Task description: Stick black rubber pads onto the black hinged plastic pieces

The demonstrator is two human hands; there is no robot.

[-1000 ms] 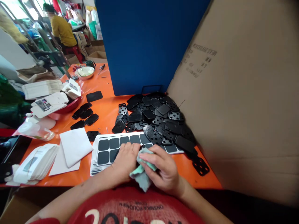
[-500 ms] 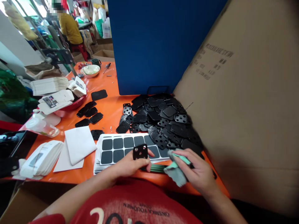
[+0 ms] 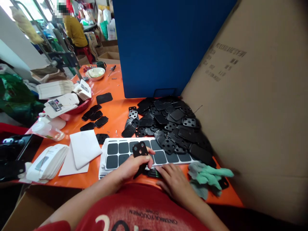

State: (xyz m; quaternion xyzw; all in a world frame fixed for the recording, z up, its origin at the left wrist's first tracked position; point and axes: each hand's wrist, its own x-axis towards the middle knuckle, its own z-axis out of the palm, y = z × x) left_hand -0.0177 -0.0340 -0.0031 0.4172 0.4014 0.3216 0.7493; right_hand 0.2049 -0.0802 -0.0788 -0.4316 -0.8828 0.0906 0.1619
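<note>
At near centre, left hand (image 3: 139, 164) pinches black hole-punched plate (image 3: 140, 150); right hand (image 3: 173, 178) at dark green-edged object (image 3: 153, 173), cannot tell if gripping; crumpled green-grey cloth (image 3: 209, 175) lies right.

On the table (image 3: 120, 118), a stack of sheets (image 3: 124, 159) lies before the person, its back edge partly under a pile of plates (image 3: 176, 115). Behind the pile stands a panel (image 3: 168, 41); right of it, a carton (image 3: 260, 112). The left hand (image 3: 138, 163), with one plate (image 3: 140, 149) in it, is over the stack's front; the right hand (image 3: 174, 179) is beside it, at the front edge, and a cloth (image 3: 209, 176) lies farther right. Left of the stack come papers (image 3: 84, 149), then bundled cards (image 3: 48, 163), with a bottle (image 3: 48, 131) behind these. Farther back, folded boxes (image 3: 61, 104) sit in a basin (image 3: 80, 107); beyond are a bowl (image 3: 95, 77), a mug (image 3: 101, 65) behind it and a screwdriver (image 3: 112, 70) to its right
</note>
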